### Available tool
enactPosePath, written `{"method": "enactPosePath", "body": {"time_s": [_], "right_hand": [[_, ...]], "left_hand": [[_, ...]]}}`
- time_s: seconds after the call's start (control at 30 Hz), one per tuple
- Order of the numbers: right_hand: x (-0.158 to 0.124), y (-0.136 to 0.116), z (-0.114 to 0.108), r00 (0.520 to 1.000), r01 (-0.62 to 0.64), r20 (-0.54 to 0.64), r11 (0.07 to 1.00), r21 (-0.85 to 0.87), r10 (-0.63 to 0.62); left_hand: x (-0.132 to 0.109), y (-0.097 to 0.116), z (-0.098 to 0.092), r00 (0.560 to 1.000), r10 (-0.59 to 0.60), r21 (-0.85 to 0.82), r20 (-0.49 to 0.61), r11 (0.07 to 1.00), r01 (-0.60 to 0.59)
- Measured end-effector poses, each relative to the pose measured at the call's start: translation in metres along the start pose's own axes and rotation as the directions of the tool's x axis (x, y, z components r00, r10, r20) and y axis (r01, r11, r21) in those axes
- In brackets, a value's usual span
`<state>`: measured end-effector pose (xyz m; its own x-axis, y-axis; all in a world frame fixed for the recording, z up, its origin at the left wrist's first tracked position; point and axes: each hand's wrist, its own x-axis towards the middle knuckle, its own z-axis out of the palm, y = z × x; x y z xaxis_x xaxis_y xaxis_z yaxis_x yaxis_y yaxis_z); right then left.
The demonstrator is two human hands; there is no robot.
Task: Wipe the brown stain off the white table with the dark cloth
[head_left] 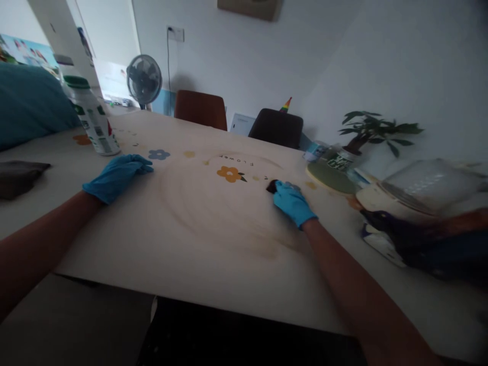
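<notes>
My right hand [292,204], in a blue glove, presses a small dark scrubbing pad [272,186] on the white table [213,269]; most of the pad is hidden under my fingers. Brownish curved smears [263,246] arc over the tabletop between my hands, around a printed orange flower [229,174]. Also gloved in blue, my left hand [119,175] rests on the table with its fingers extended, holding nothing. Just behind it stands a white bottle with a green cap [95,119]. A folded dark cloth [21,178] lies farther left.
At right are a potted plant [345,152] on a green round mat [331,178], a white container [392,201] and a dark cloth-like bundle [438,244]. Past the far edge stand a brown chair [201,109], a black chair [277,127] and a fan [144,80].
</notes>
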<state>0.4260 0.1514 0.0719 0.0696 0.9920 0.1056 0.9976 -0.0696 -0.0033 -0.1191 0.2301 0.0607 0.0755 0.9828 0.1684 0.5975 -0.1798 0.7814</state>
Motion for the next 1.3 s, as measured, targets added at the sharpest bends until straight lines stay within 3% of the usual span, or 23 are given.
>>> {"method": "enactPosePath", "body": {"time_s": [0.1, 0.2, 0.33, 0.43, 0.57, 0.7, 0.87, 1.0, 1.13, 1.3], "right_hand": [[-0.03, 0.039, -0.005, 0.995, -0.1, -0.003, 0.995, -0.01, 0.1], [-0.053, 0.061, -0.002, 0.992, -0.122, -0.027, 0.992, 0.013, 0.123], [-0.076, 0.072, 0.006, 0.994, -0.088, -0.062, 0.992, 0.085, 0.094], [-0.102, 0.068, 0.011, 0.997, 0.033, -0.073, 0.986, 0.161, -0.022], [-0.146, 0.033, 0.019, 0.968, 0.248, -0.114, 0.931, 0.267, -0.225], [-0.175, -0.025, 0.027, 0.916, 0.401, -0.155, 0.858, 0.32, -0.37], [-0.164, -0.098, 0.036, 0.826, 0.562, -0.194, 0.743, 0.364, -0.53], [-0.144, -0.125, 0.042, 0.765, 0.637, -0.154, 0.697, 0.33, -0.626], [-0.147, -0.096, 0.044, 0.839, 0.544, -0.137, 0.806, 0.234, -0.526], [-0.155, -0.008, 0.04, 0.959, 0.261, -0.138, 0.96, 0.103, -0.246]], "left_hand": [[0.0, 0.001, 0.0, 1.0, -0.007, 0.011, 0.012, 1.0, 0.007], [0.001, 0.001, -0.001, 1.0, 0.007, 0.053, 0.016, 0.999, -0.008], [0.003, -0.002, -0.001, 0.999, 0.035, 0.1, 0.027, 0.994, -0.037], [0.005, -0.004, -0.002, 0.997, 0.067, 0.157, 0.049, 0.985, -0.074], [0.007, -0.007, -0.001, 0.995, 0.083, 0.246, 0.06, 0.965, -0.095], [0.01, -0.008, 0.0, 0.996, 0.058, 0.283, 0.069, 0.956, -0.075], [0.01, -0.01, -0.002, 0.994, 0.087, 0.329, 0.072, 0.938, -0.106], [0.008, -0.011, -0.003, 0.997, 0.067, 0.311, 0.048, 0.947, -0.078], [0.005, -0.01, -0.003, 0.997, 0.07, 0.271, 0.026, 0.96, -0.074], [0.002, -0.01, -0.003, 0.998, 0.059, 0.283, 0.021, 0.957, -0.063]]}}
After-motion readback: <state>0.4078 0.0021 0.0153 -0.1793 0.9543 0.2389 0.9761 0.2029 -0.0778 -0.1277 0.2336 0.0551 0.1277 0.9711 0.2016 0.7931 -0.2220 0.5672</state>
